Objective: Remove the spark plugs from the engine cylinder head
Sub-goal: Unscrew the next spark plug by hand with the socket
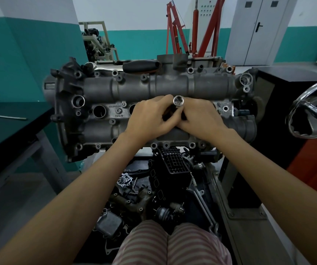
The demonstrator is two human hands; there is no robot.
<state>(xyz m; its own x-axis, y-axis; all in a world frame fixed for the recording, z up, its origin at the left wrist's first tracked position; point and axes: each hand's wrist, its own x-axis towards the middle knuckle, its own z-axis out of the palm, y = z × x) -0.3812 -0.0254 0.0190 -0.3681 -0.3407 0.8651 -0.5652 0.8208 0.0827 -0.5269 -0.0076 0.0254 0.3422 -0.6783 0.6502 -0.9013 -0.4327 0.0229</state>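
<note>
— What do we have in front of us, starting with the big things?

— We see a grey cast-metal engine cylinder head (pixel 153 88) lying lengthwise across the middle, studded with bolt bosses. Along its central strip run round, dark spark plug wells (pixel 99 111); one open well sits left of our hands, and another shows just at the edge of the left hand. To the left is a dark green tabletop (pixel 10 129) with a thin metal rod (pixel 4 116) lying on it. Behind the head stands a red steel engine hoist (pixel 176 35), and at the right a shiny chrome handwheel (pixel 310 109) curves into view.

— And below the head?

— We find a heap of black and grey loose engine parts (pixel 163 188), among them a black plastic ribbed housing (pixel 173 161).

— Where are our hands?

— Both meet over the middle of the head. Our left hand (pixel 148 119) and right hand (pixel 201 119) touch each other, fingers curled inward around a silver tubular spark plug socket (pixel 178 101) that stands upright between them, its open hexagonal mouth facing up just above the knuckles. The lower part of the socket is hidden by the hands, so we cannot tell whether it sits in a well.

— Any spark plug in sight?

— We cannot make one out; the well under our hands is covered.
</note>
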